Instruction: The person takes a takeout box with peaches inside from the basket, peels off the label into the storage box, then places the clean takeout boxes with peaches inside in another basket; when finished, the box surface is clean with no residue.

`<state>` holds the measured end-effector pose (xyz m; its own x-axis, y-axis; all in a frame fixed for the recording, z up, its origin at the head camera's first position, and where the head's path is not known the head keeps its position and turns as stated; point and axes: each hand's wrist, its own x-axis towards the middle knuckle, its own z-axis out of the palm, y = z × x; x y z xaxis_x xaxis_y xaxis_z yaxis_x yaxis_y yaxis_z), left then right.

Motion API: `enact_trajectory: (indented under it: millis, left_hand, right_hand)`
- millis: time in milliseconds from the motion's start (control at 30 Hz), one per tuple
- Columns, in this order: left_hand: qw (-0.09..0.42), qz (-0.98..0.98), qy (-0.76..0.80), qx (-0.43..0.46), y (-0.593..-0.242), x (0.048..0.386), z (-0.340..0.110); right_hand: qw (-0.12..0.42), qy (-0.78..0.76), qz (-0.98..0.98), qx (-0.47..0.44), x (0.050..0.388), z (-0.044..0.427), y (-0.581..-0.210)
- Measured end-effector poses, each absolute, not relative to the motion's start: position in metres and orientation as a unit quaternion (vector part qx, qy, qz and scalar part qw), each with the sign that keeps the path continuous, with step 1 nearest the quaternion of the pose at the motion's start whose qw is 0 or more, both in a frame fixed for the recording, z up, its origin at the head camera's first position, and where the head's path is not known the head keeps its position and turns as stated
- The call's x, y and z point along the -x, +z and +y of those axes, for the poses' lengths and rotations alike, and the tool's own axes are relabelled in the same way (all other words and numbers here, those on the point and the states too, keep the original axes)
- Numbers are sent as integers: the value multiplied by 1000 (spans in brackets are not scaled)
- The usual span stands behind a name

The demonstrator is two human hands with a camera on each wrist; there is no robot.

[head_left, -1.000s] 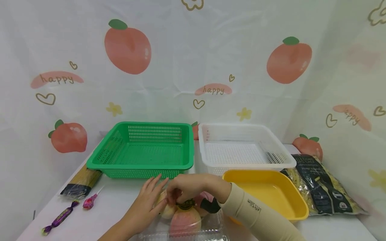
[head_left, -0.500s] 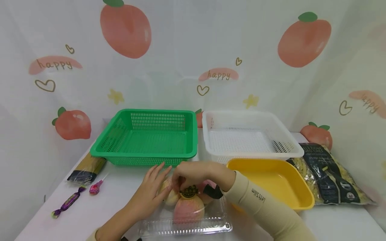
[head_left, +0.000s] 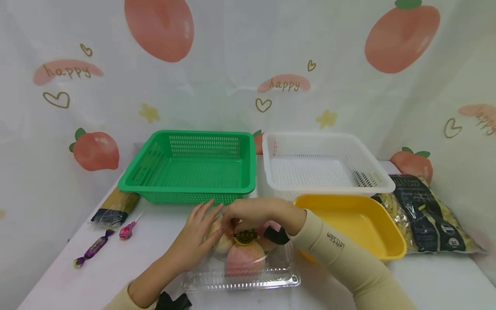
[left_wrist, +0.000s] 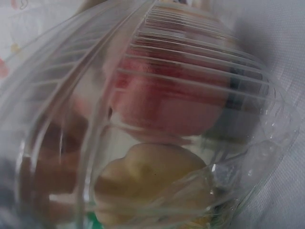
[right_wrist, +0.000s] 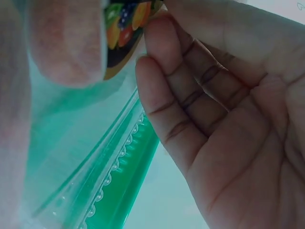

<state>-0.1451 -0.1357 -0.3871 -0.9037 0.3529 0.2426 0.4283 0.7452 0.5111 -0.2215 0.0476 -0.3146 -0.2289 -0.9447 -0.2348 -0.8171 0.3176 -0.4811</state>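
A clear plastic clamshell box [head_left: 242,282] holding several pink and yellow peaches [head_left: 245,257] lies at the front of the table. On its lid is a round black and gold label [head_left: 246,236], whose fruit picture shows close up in the right wrist view. My right hand [head_left: 252,214] has its fingers curled and seems to pinch the label's edge; the fingertips are partly hidden. My left hand [head_left: 195,234] rests on the box's left side with fingers spread and fairly straight. The left wrist view looks through the ribbed plastic at a pink peach [left_wrist: 171,95] and a yellow one [left_wrist: 152,176].
Behind stand a green basket [head_left: 186,189] and a white basket [head_left: 329,189]. A yellow tub [head_left: 348,200] is right of the box, beside a bag of pasta [head_left: 430,215]. At left lie a packet [head_left: 116,206], a lollipop [head_left: 127,230] and a purple wrapped candy [head_left: 94,247].
The head view has tilted down, so everything sits higher in it and more of the box's front shows. Both hands keep their places at the box and label.
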Motion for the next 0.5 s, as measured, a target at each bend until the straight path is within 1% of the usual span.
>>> enact_trajectory:
  millis: [233,500]
  left_hand:
    - [78,-930,-289,212,-388,145,-137]
    - [45,-934,-291,202,-386,146,-136]
  right_hand:
    - [250,-121,766,580,223,45,-314]
    - [263,-132,762,576,226,45,-315]
